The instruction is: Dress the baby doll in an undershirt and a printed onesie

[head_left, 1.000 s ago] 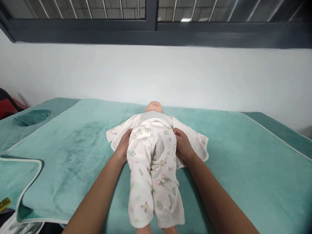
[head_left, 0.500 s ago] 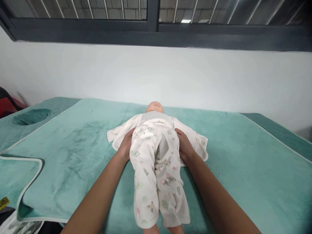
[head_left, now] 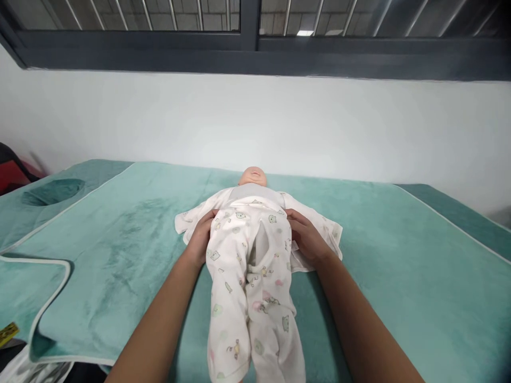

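Note:
A baby doll (head_left: 253, 176) lies on its back, its head toward the wall. White baby pants (head_left: 233, 276) with small animal prints cover its legs and reach up over its hips. The pants have an open split at the crotch. A white baby shirt (head_left: 315, 218) is spread open under the doll's arms, with the grey torso (head_left: 255, 192) showing. My left hand (head_left: 204, 234) is closed on the left side of the pants' waist. On the opposite side, my right hand (head_left: 305, 235) grips the waist, its fingertips partly hidden by the cloth.
A green plush cover (head_left: 131, 255) with pale piping lies beneath the doll. Behind it rise a white wall (head_left: 255, 122) and a dark window frame (head_left: 159, 52) with bars. A dark hole (head_left: 54, 192) is at far left, near a red and black object (head_left: 11, 173).
The doll's legs and pants swung a little right, then back left. The pant legs now reach lower in view, nearly hiding the feet. Both hands stay at the waist; the right fingers have shifted slightly.

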Demonstrator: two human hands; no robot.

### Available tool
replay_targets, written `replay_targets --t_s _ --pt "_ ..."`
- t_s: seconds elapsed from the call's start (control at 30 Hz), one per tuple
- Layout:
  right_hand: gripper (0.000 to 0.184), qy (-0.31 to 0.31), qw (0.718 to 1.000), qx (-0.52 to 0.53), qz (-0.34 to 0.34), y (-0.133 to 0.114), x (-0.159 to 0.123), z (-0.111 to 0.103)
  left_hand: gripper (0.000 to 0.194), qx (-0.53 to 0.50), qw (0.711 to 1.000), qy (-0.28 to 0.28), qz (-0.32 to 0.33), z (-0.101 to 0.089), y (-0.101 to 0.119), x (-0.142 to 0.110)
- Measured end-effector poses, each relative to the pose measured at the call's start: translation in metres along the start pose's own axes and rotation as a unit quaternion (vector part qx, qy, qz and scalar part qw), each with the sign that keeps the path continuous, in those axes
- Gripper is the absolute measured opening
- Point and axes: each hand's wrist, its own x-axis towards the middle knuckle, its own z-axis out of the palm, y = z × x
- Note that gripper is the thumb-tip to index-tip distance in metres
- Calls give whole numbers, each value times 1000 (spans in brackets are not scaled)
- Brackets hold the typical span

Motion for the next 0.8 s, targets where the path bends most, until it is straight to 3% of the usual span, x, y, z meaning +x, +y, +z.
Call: replay_targets --t_s 0.13,0.27,0.37,0.5,0.6,0.7,0.8 --pt "31 21 999 -8 -23 1 2 1 19 -26 999 21 3 -1 -3 1" --pt "28 49 995 -73 -56 3 8 4 24 39 998 46 15 -1 -6 8" --pt "23 3 986 -140 -92 -3 12 2 26 99 994 -22 38 -4 -2 12" --pt "22 -53 962 -233 -131 -19 20 0 20 193 969 -77 134 -8 6 13" --pt "21 -87 952 -274 -107 -32 27 1 16 233 952 -54 192 -5 10 13" --pt "20 -126 941 -294 -108 -42 32 3 17 272 940 -21 203 0 12 14" --pt "15 -104 945 -280 -132 -42 36 7 20 328 924 17 196 4 12 19"
